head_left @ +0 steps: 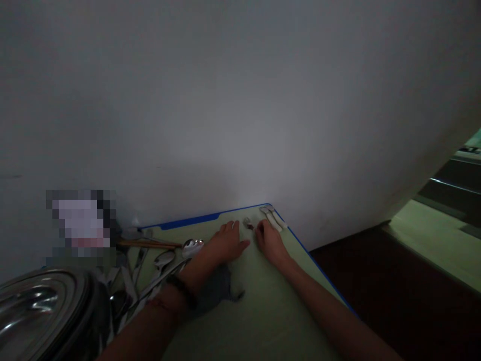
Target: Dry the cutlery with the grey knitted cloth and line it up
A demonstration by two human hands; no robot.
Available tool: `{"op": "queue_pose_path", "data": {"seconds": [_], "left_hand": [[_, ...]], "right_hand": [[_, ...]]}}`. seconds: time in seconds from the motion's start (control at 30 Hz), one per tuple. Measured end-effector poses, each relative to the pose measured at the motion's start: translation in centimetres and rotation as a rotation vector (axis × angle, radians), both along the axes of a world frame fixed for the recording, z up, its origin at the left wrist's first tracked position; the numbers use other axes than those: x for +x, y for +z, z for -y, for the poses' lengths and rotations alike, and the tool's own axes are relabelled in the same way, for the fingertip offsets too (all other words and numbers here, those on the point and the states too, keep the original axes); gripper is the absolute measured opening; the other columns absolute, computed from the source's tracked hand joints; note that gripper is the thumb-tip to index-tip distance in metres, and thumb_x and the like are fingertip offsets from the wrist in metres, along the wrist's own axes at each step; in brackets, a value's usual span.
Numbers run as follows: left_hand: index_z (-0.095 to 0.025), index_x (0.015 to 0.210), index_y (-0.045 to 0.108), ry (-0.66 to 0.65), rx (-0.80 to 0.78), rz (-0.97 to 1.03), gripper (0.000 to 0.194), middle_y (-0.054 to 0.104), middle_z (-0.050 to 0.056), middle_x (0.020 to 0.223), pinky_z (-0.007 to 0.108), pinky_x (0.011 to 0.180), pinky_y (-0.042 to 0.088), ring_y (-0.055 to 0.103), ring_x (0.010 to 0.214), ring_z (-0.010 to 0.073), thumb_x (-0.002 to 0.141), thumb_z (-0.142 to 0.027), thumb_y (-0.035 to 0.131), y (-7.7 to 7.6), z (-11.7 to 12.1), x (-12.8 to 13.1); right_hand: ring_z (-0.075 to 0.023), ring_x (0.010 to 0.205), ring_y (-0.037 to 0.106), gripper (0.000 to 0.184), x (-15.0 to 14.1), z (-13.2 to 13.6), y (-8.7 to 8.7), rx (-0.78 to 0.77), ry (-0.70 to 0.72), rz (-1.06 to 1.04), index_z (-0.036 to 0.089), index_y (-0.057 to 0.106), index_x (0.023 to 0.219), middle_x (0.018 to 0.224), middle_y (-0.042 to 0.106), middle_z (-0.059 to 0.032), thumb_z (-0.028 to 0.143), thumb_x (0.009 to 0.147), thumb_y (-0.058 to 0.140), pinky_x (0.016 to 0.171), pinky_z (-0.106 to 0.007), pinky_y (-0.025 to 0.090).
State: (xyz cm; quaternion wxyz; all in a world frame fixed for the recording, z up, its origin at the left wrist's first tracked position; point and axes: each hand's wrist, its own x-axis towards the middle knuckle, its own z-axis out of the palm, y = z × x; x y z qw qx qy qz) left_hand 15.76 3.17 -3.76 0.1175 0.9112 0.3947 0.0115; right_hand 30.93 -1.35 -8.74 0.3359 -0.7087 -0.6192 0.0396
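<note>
My right hand (269,243) is closed on a small fork (247,221) near the far right corner of the table. The fork's head points away to the left, and most of its handle is hidden by my fingers. Just beyond that hand, two utensils with pale handles (273,218) lie side by side, close to the corner. My left hand (230,241) is held palm down to the left of the fork, with its fingers stretched out and nothing in them. Beneath my left forearm lies a grey-blue cloth (217,291), partly covered.
Spoons (164,258), wooden chopsticks (150,244) and several other utensils lie heaped on the left. A shiny steel lidded pot (35,306) stands at the near left. The pale tabletop (263,311) has a blue edge and meets the wall (240,110).
</note>
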Motion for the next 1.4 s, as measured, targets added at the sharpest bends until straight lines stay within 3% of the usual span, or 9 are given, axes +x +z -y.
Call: {"op": "queue_pose_path", "data": {"seconds": [0.1, 0.17, 0.37, 0.53, 0.63, 0.83, 1.13, 1.4], "left_hand": [[-0.011, 0.141, 0.025, -0.027, -0.017, -0.023, 0.057, 0.037, 0.018, 0.143, 0.041, 0.102, 0.032, 0.036, 0.13, 0.0268, 0.089, -0.031, 0.036, -1.3, -1.6, 1.2], [-0.011, 0.142, 0.021, -0.03, -0.017, -0.031, 0.059, 0.035, 0.017, 0.144, 0.04, 0.104, 0.029, 0.034, 0.132, 0.0256, 0.089, -0.033, 0.036, -2.0, -2.0, 1.6], [-0.005, 0.144, 0.013, 0.057, -0.014, -0.039, 0.078, 0.019, 0.023, 0.149, 0.047, 0.108, 0.019, 0.017, 0.138, 0.0314, 0.088, -0.058, 0.025, -3.1, -1.8, 3.8], [-0.008, 0.145, 0.013, 0.123, -0.024, -0.045, 0.09, 0.014, 0.022, 0.15, 0.064, 0.103, 0.012, 0.011, 0.138, 0.038, 0.08, -0.071, 0.019, -3.5, -2.0, 6.5], [-0.012, 0.145, 0.017, 0.102, -0.003, -0.038, 0.086, 0.015, 0.015, 0.152, 0.065, 0.104, 0.009, 0.01, 0.138, 0.035, 0.081, -0.07, 0.018, -4.1, -2.7, 7.4], [-0.012, 0.144, 0.02, 0.072, 0.097, 0.008, 0.079, 0.021, 0.009, 0.151, 0.051, 0.111, 0.007, 0.013, 0.139, 0.0259, 0.085, -0.064, 0.012, -5.4, -4.5, 8.3], [-0.02, 0.141, 0.029, 0.076, 0.222, 0.066, 0.074, 0.034, 0.008, 0.146, 0.052, 0.108, 0.014, 0.025, 0.135, 0.0299, 0.085, -0.066, 0.016, -5.9, -6.0, 9.4], [-0.015, 0.138, 0.032, 0.098, 0.338, 0.152, 0.07, 0.044, 0.011, 0.14, 0.046, 0.105, 0.023, 0.036, 0.127, 0.0292, 0.088, -0.062, 0.021, -6.2, -6.3, 9.6]], "right_hand": [[-0.0229, 0.087, 0.056, 0.017, 0.0, -0.4, -0.4, 0.059, -0.041, 0.006, 0.015, 0.054, 0.09, 0.09, 0.06, -0.0129, 0.013, 0.084, 0.038, 0.079, -0.037, 0.044], [-0.0243, 0.099, 0.051, 0.017, 0.3, -0.2, -0.1, 0.11, -0.05, 0.014, 0.015, 0.055, 0.091, 0.101, 0.057, -0.015, 0.015, 0.085, 0.04, 0.087, -0.039, 0.041], [-0.0277, 0.114, 0.043, 0.029, 5.0, 0.4, 1.4, 0.223, -0.104, 0.029, 0.018, 0.059, 0.105, 0.124, 0.05, -0.0139, 0.032, 0.09, 0.039, 0.097, -0.048, 0.032], [-0.0245, 0.118, 0.046, 0.039, 8.6, -0.1, -0.2, 0.185, -0.095, 0.006, 0.013, 0.058, 0.116, 0.126, 0.054, -0.0155, 0.033, 0.092, 0.035, 0.1, -0.043, 0.035], [-0.0235, 0.121, 0.047, 0.043, 8.7, -0.6, -1.3, 0.138, -0.04, 0.012, 0.012, 0.057, 0.12, 0.129, 0.053, -0.0159, 0.035, 0.092, 0.034, 0.103, -0.041, 0.034], [-0.0233, 0.126, 0.044, 0.051, 8.3, -1.4, -1.9, 0.063, 0.072, 0.039, 0.007, 0.056, 0.123, 0.132, 0.051, -0.0178, 0.038, 0.093, 0.028, 0.106, -0.04, 0.032], [-0.0239, 0.128, 0.041, 0.053, 8.6, -1.7, -2.2, 0.053, 0.136, 0.062, 0.007, 0.053, 0.126, 0.135, 0.047, -0.0174, 0.04, 0.094, 0.026, 0.107, -0.044, 0.031], [-0.0249, 0.123, 0.047, 0.053, 8.6, -2.1, -2.1, 0.073, 0.101, 0.034, 0.004, 0.05, 0.126, 0.132, 0.05, -0.0211, 0.037, 0.094, 0.025, 0.105, -0.043, 0.035]]}}
